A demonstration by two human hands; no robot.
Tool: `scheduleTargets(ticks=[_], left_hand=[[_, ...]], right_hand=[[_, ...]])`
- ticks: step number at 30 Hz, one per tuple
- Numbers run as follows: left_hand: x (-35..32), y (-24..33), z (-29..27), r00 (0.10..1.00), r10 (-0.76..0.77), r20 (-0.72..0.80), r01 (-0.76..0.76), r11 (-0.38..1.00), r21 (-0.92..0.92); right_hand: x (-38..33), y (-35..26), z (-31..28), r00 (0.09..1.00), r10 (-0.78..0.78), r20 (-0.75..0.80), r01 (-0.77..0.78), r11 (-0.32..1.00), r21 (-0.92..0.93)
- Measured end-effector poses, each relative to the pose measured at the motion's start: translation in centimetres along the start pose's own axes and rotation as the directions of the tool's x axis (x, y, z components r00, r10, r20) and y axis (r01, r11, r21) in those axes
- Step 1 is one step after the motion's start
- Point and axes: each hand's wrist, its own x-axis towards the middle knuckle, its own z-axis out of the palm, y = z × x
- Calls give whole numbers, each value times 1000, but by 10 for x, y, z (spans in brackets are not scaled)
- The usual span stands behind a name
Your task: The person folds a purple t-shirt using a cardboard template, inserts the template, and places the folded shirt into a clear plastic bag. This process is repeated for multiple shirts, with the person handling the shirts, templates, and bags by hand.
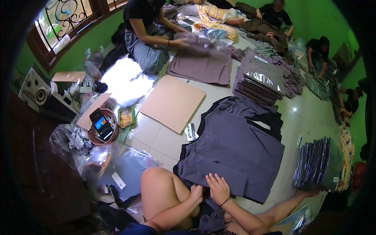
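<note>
While one left hand [197, 193] grips one garment [239, 150], one right hand [220, 190] presses it.

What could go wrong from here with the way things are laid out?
The right hand lies flat on the grey garment; uneven pressure might crease it. The black garment showing beneath could shift if the grey one is tugged. The phone, tilted at the basket, might slip if bumped.

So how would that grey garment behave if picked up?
The grey garment would probably hang floppy, as its far end lies in loose creases. The cloth strip under the right hand might shift, since it lies on top.
</note>
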Motion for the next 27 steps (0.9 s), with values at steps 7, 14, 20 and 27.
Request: scheduleTargets(ticks=[7, 14, 20, 27], left_hand=[[8, 5, -2, 998, 50, -24, -46, 985, 168], [-30, 56, 19, 956, 177, 232, -232, 944, 235], [-98, 123, 39, 731, 592, 339, -680, 591, 434], [-132, 171, 60, 326, 207, 923, -945, 32, 326]], right_hand=[[-1, -18, 5, 998, 53, -34, -53, 999, 10], [6, 18, -32, 998, -39, -53, 33, 993, -114], [-18, -1, -104, 999, 19, 47, -13, 991, -131], [-48, -12, -191, 972, 148, 185, -159, 986, 46]])
